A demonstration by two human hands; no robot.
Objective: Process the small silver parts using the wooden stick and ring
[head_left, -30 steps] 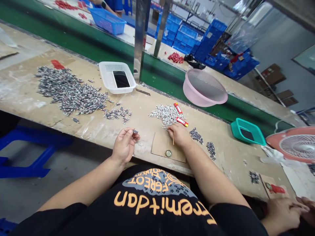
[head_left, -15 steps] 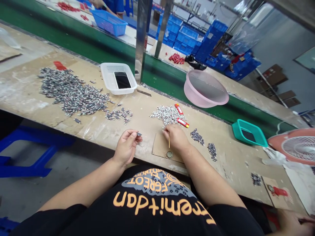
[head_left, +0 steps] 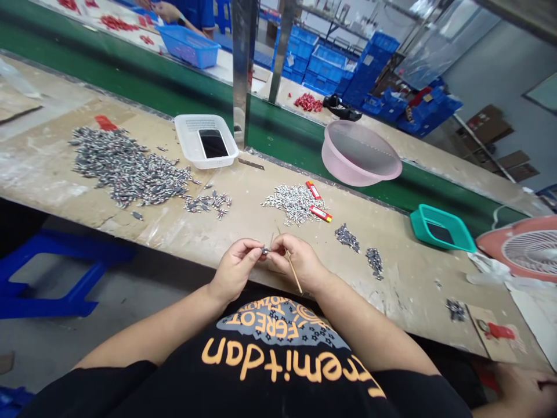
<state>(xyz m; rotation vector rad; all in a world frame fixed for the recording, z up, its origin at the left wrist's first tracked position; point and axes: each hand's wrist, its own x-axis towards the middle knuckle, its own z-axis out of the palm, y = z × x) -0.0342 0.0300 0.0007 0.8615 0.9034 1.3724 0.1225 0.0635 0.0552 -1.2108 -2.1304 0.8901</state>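
Observation:
My left hand (head_left: 237, 268) pinches a small dark grey piece (head_left: 264, 251) between thumb and fingertips. Fingers of my right hand (head_left: 300, 261) meet it at the same piece, with a thin wooden stick (head_left: 294, 273) held slantwise in that hand. Whether the right fingertips also hold a tiny part is too small to tell. Beyond the hands lies a heap of small white-and-metal parts (head_left: 289, 203), with two red lighter-like packs (head_left: 321, 213) at its right side. Two small groups of grey pieces (head_left: 347, 238) lie right of my right hand.
A large heap of grey pieces (head_left: 126, 168) covers the left of the table. A white basket (head_left: 183, 145) holding a phone, a pink basin (head_left: 361, 168) and a green tray (head_left: 461, 242) stand along the back. A metal post (head_left: 241, 75) rises behind. Another person's hand (head_left: 522, 389) is at lower right.
My right hand has come left and toward me from the white parts to meet my left hand. The left hand has moved right with the grey piece. The round cap on the cardboard is now hidden.

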